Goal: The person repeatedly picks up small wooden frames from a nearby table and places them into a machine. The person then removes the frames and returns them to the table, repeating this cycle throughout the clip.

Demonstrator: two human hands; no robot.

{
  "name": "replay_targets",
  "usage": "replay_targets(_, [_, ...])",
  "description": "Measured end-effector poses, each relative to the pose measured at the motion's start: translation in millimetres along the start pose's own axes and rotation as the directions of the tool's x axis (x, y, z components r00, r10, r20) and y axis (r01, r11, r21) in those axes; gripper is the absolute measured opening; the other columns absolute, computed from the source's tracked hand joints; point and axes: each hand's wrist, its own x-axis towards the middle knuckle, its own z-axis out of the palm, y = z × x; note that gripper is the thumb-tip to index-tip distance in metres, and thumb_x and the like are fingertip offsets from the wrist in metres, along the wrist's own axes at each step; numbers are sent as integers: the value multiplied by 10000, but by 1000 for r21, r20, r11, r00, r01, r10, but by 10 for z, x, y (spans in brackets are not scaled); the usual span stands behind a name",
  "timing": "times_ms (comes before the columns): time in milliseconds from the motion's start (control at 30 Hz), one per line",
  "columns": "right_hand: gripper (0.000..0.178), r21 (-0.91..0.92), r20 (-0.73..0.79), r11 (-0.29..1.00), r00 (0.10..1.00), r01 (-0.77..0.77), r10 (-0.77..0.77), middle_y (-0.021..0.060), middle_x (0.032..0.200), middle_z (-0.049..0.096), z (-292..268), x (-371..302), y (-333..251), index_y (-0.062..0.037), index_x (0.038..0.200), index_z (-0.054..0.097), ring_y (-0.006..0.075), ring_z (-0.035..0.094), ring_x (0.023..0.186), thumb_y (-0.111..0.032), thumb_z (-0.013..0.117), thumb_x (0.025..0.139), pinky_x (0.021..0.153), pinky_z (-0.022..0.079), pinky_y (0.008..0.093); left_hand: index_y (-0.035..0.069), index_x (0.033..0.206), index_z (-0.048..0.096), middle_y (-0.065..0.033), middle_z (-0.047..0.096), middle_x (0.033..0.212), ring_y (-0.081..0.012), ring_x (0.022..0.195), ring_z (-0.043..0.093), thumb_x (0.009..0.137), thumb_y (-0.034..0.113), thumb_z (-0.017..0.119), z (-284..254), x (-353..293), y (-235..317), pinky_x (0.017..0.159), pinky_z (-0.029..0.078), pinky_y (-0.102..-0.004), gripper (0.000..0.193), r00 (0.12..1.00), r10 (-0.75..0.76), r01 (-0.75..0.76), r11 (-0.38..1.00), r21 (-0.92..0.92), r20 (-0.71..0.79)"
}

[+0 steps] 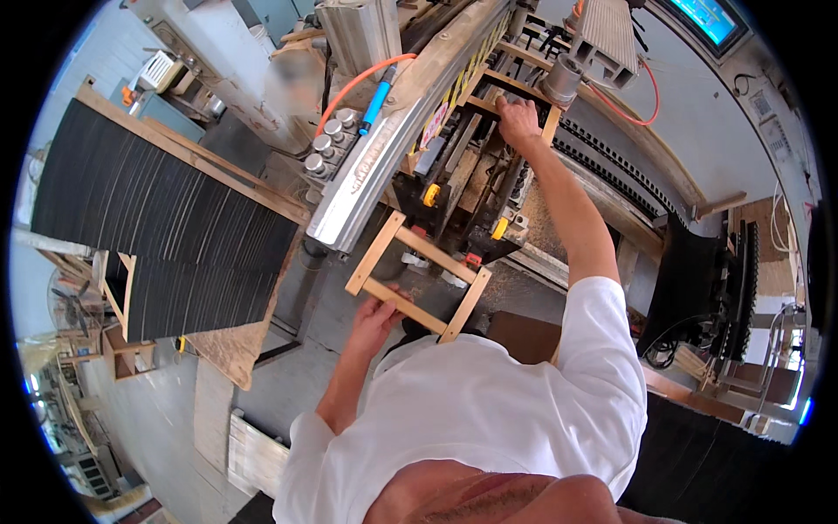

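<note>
Grips a light wooden frame [436, 254] with the left hand [375, 321], fingers clamped on the near rail close to its left end, partly concealed by the wood. Holds this frame just in front of the torso, off the near end of a machine [491, 205]; unable to tell whether in contact with the white shirt [497, 393] at the near right corner. Reaches far with the right arm, placing the right hand [519, 122] on a second frame [552, 125] at the far part of the machine. Right-hand fingers bent, tips mostly out of sight; unable to tell whether clamped on the wood or merely resting there. Second frame partly covered at its far right corner by a metal cylinder [563, 80]. Left of the machine: a metal beam [345, 201] with a blue pen-shaped object [376, 105], exact kind unclear, and an orange hose [356, 87], partly lost behind other parts. Farther left: stacked dark slats [166, 196], too tightly packed to count. At far right: a lit screen [703, 19], cut off by the rim, contents too small to make out.
</note>
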Motion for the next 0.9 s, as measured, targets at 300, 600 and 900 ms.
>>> replay_targets(300, [373,-346,189,938,981,24,45,80,864,702,-122,512,63,-70,1170,523,260,586,1009,-128,649,823,881,327,382,41,1205,515,-86,609,1129,-226,1061,604,927,109,574,-797,-231,15,927,502,-380,291,974,52,-81,989,-124,-221])
replay_targets(600, [253,-276,125,961,992,0,36,104,913,691,205,979,484,-83,1081,559,267,621,954,-88,593,831,913,360,392,41,1160,546,-64,627,1085,-197,1012,624,903,139,629,-995,-112,-152,881,521,-340,288,908,131,-159,987,-36,-398])
replay_targets(900, [236,-98,292,994,956,37,-7,117,985,655,205,1201,731,-95,1061,597,302,640,939,-28,597,835,941,418,467,39,1151,566,-62,628,1077,-181,977,619,894,140,631,-975,308,-520,830,529,-336,283,877,-4,-4,1000,-16,-480])
